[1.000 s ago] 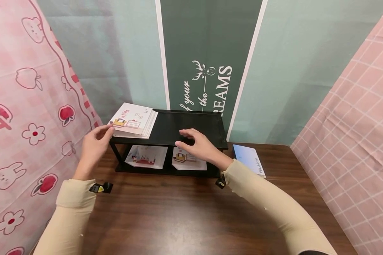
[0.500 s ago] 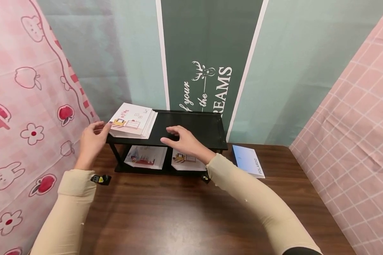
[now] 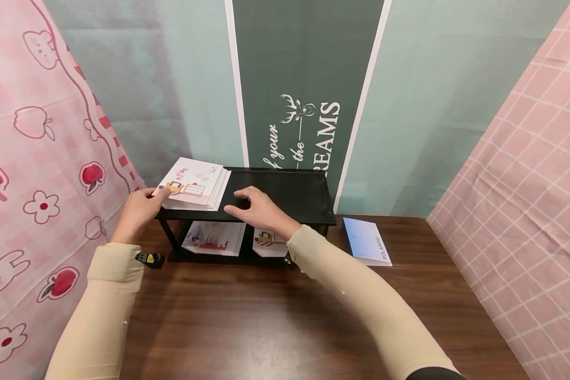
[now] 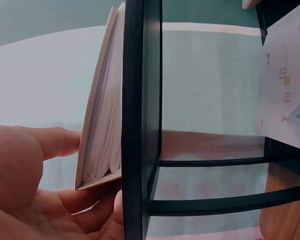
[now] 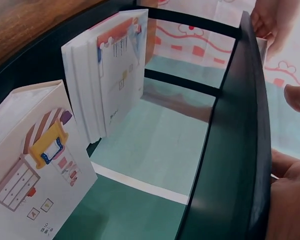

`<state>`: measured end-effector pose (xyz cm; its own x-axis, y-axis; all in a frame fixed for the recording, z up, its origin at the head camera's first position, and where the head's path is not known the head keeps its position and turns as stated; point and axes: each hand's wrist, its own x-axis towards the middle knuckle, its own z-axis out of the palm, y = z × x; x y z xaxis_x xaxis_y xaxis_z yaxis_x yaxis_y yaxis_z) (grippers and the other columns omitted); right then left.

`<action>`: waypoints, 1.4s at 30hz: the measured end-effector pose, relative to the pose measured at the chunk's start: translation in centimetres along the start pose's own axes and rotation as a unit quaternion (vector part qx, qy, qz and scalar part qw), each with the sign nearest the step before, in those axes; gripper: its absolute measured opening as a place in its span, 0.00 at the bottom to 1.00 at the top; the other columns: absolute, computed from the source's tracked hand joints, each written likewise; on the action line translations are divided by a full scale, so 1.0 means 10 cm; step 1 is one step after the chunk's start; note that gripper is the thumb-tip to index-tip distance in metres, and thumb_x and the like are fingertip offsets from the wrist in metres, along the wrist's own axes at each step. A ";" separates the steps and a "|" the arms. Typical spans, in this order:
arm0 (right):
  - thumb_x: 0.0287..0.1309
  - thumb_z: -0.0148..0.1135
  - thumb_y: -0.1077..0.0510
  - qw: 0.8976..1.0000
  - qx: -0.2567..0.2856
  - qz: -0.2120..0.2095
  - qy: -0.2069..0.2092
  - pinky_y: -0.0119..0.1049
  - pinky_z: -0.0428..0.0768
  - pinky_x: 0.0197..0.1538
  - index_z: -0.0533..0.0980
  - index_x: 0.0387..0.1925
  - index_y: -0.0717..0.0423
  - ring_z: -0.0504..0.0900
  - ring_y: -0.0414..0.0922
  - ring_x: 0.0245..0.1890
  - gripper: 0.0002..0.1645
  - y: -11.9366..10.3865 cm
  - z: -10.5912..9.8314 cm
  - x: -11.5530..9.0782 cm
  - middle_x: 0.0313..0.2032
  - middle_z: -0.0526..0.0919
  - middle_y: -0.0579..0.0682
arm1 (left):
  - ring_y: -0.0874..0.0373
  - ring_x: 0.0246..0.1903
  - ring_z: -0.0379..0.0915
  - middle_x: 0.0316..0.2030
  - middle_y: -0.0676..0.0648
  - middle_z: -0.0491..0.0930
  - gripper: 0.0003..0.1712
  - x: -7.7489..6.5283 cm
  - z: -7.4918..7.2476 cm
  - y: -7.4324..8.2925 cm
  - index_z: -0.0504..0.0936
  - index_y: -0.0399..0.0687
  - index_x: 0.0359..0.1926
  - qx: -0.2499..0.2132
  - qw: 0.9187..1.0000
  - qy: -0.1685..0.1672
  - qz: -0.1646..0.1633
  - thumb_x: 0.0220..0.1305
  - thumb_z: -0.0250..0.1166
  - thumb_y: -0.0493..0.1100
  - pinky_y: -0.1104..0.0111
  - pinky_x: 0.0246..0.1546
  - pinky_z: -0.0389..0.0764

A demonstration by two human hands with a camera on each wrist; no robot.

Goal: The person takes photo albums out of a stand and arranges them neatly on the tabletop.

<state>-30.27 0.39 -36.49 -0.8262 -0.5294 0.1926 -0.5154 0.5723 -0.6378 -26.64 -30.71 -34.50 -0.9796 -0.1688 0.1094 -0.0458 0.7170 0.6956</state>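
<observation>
Head view: the books (image 3: 193,182) lie flat at the left end of the shelf (image 3: 290,192), between the hands, long axis unclear. The left hand (image 3: 140,208), nearer, pinches their left edge; the right hand (image 3: 261,210), thumb and fingers parted, hovers just beside their right side.

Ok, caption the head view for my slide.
Left hand grips a thick white illustrated book on a black rectangular two-tier shelf, right hand beside it.
</observation>
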 end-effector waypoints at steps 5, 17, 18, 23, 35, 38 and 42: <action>0.74 0.66 0.40 1.000 -0.010 -0.005 0.002 0.45 0.71 0.75 0.74 0.74 0.61 0.73 0.50 0.71 0.39 0.02 0.03 0.08 0.70 0.76 0.56 | 0.34 0.52 0.71 0.60 0.22 0.75 0.41 0.02 0.02 0.06 0.74 0.23 0.69 0.006 1.000 -0.005 0.007 0.83 0.50 0.60 0.45 0.53 0.73; 0.75 0.65 0.38 0.998 -0.062 -0.017 -0.015 0.45 0.72 0.73 0.78 0.71 0.57 0.69 0.49 0.72 0.36 -0.02 0.08 0.11 0.70 0.75 0.53 | 0.30 0.56 0.72 0.61 0.20 0.75 0.41 -0.02 0.07 0.20 0.72 0.20 0.68 0.018 1.000 0.004 0.012 0.83 0.50 0.59 0.39 0.60 0.72; 0.75 0.65 0.38 0.997 -0.068 -0.016 -0.017 0.44 0.72 0.73 0.78 0.71 0.56 0.69 0.49 0.71 0.36 -0.02 0.09 0.11 0.70 0.74 0.52 | 0.29 0.58 0.71 0.62 0.19 0.74 0.41 -0.03 0.07 0.21 0.71 0.20 0.69 0.018 1.000 0.003 0.011 0.83 0.50 0.59 0.39 0.62 0.71; 0.75 0.64 0.37 0.996 -0.083 -0.017 -0.027 0.44 0.73 0.72 0.78 0.72 0.54 0.68 0.49 0.71 0.36 -0.02 0.14 0.11 0.71 0.73 0.51 | 0.27 0.65 0.67 0.68 0.17 0.68 0.43 -0.06 0.10 0.23 0.64 0.17 0.73 0.005 1.000 -0.006 0.003 0.85 0.49 0.58 0.37 0.69 0.66; 0.75 0.65 0.39 0.998 -0.065 -0.010 -0.021 0.44 0.74 0.70 0.79 0.71 0.54 0.69 0.49 0.70 0.33 -0.03 0.13 0.13 0.70 0.74 0.50 | 0.65 0.33 0.74 0.50 0.29 0.81 0.39 -0.07 0.07 0.20 0.68 0.23 0.73 -0.079 0.997 -0.006 0.006 0.85 0.49 0.57 0.76 0.36 0.74; 0.75 0.65 0.39 0.998 -0.054 -0.005 -0.018 0.44 0.74 0.70 0.80 0.70 0.54 0.70 0.48 0.70 0.32 -0.02 0.12 0.14 0.69 0.75 0.50 | 0.72 0.36 0.75 0.64 0.23 0.72 0.41 -0.06 0.07 0.18 0.62 0.22 0.76 -0.143 0.989 -0.034 0.001 0.86 0.47 0.57 0.81 0.38 0.79; 0.75 0.65 0.39 0.999 -0.043 -0.003 -0.020 0.44 0.74 0.70 0.80 0.70 0.54 0.70 0.48 0.70 0.32 0.00 0.12 0.13 0.69 0.74 0.50 | 0.74 0.36 0.78 0.68 0.23 0.64 0.43 -0.06 0.08 0.18 0.52 0.24 0.81 -0.240 0.968 -0.069 -0.021 0.86 0.48 0.56 0.77 0.45 0.85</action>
<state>-31.09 -1.09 -37.12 -0.8145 -0.5563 0.1646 -0.5388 0.6202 -0.5701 -26.34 -28.79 -33.94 -0.9971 -0.0759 0.0003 -0.0232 0.3082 0.9510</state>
